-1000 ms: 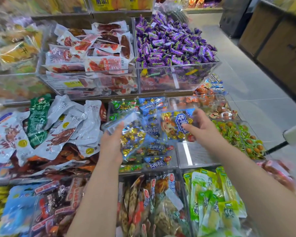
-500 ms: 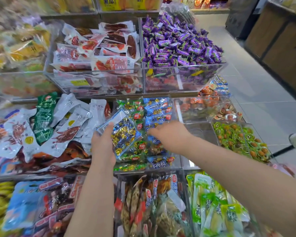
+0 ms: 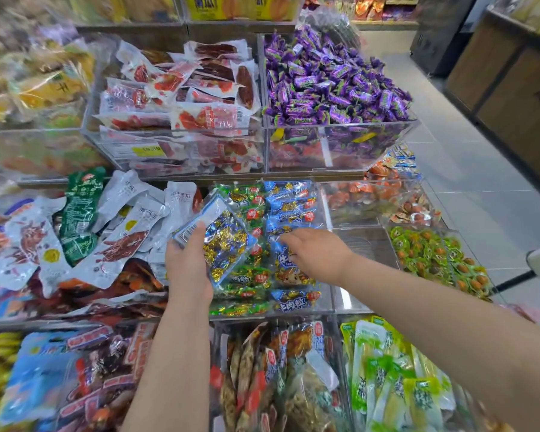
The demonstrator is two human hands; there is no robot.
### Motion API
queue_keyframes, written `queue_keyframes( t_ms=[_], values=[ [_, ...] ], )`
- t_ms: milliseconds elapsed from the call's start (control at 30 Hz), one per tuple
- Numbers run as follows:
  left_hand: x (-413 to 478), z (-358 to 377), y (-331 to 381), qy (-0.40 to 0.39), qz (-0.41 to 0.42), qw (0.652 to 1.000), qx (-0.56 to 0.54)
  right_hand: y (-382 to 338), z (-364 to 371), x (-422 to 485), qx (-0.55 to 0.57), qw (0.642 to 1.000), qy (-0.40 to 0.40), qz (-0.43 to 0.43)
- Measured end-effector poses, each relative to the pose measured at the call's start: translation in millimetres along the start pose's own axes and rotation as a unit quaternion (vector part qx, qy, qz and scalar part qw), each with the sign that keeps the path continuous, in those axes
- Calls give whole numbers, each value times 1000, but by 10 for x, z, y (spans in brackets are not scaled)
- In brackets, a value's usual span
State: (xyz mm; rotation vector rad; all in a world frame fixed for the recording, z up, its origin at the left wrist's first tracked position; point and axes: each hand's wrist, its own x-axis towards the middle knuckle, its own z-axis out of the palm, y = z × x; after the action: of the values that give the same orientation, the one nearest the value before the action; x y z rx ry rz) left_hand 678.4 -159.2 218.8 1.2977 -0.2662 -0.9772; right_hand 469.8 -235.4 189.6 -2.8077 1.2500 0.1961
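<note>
One bag of foil-wrapped sweets [image 3: 228, 244] secured in the grip of the left hand [image 3: 187, 269], the right hand [image 3: 317, 254] reaches among blue packets [image 3: 293, 210] for another, its grip impossible to tell.

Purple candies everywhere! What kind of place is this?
Most likely a snack shop's pick-and-mix aisle: clear bins heaped with purple candies, a yellow price label on one bin's front, and the left hand holding a snack bag.
</note>
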Motion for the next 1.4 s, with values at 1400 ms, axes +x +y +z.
queue_keyframes(
  t_ms=[1400],
  values=[
    [33,-20,-210,-36,-20,999,18,127,-54,125,135,986,-70,-68]
  ],
)
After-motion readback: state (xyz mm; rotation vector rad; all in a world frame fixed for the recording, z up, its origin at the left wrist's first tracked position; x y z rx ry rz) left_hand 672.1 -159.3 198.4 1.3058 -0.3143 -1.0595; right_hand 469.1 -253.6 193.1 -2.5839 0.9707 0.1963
